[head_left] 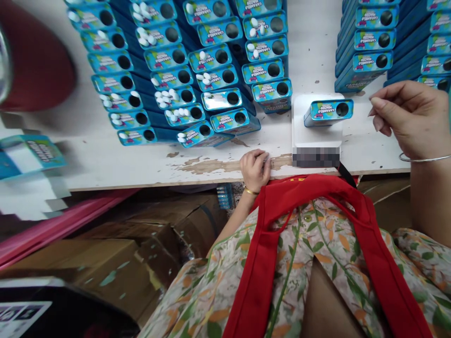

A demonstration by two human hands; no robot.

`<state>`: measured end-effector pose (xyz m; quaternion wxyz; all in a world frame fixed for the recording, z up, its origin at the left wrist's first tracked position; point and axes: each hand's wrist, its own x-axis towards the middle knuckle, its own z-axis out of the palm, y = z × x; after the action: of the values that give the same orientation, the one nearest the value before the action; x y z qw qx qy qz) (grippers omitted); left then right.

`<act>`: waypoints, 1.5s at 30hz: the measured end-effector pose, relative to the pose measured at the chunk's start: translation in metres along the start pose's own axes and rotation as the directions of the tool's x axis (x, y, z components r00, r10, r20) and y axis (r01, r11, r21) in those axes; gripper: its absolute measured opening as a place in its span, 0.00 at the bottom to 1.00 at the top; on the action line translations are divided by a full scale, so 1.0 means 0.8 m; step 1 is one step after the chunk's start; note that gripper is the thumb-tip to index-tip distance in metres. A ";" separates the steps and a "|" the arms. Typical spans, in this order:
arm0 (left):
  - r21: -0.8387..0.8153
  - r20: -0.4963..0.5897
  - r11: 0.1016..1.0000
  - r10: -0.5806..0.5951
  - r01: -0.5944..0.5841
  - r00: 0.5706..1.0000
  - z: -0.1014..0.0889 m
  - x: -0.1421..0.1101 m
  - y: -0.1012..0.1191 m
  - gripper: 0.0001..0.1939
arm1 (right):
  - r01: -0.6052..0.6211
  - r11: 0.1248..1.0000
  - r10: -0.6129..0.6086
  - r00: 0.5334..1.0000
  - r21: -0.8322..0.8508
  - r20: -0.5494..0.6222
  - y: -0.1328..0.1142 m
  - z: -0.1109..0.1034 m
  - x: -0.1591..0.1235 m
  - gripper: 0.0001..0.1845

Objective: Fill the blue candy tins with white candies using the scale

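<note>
Now the tin is standing on the white scale, between the two hands but nearer the right one; it is showing a shiny blue top with white letters that are facing upside down, and a dark round hole is sitting at its right end. The right hand is hanging in the air just beside the tin, palm down, its thumb and first finger pinching in a narrow grip; whether they are holding something tiny, I cannot tell. The left hand is resting on the table's near edge with its fingers curling; its grip is hiding, so I cannot tell how tight; white sweets are lying on other tins.
</note>
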<state>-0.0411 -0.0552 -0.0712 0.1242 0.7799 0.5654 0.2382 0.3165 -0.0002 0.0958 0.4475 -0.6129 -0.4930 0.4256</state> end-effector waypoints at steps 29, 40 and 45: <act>-0.052 0.202 0.822 0.564 -0.567 0.801 -0.007 0.218 0.175 0.28 | -0.261 0.752 0.499 0.825 0.606 -0.264 0.166 -0.001 -0.093 0.25; -0.015 0.256 0.809 0.571 -0.587 0.780 0.094 0.272 0.259 0.20 | -0.258 0.846 0.409 0.875 0.466 -0.258 0.203 0.012 -0.101 0.27; 0.027 0.179 0.833 0.541 -0.553 0.822 0.058 0.269 0.225 0.21 | -0.304 0.906 0.352 0.927 0.295 -0.126 0.208 0.017 -0.066 0.23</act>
<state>0.1842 0.0912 0.0223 0.0661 0.9302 0.3147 0.1769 0.3323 -0.0691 -0.0645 0.4905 -0.6557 -0.2781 0.5021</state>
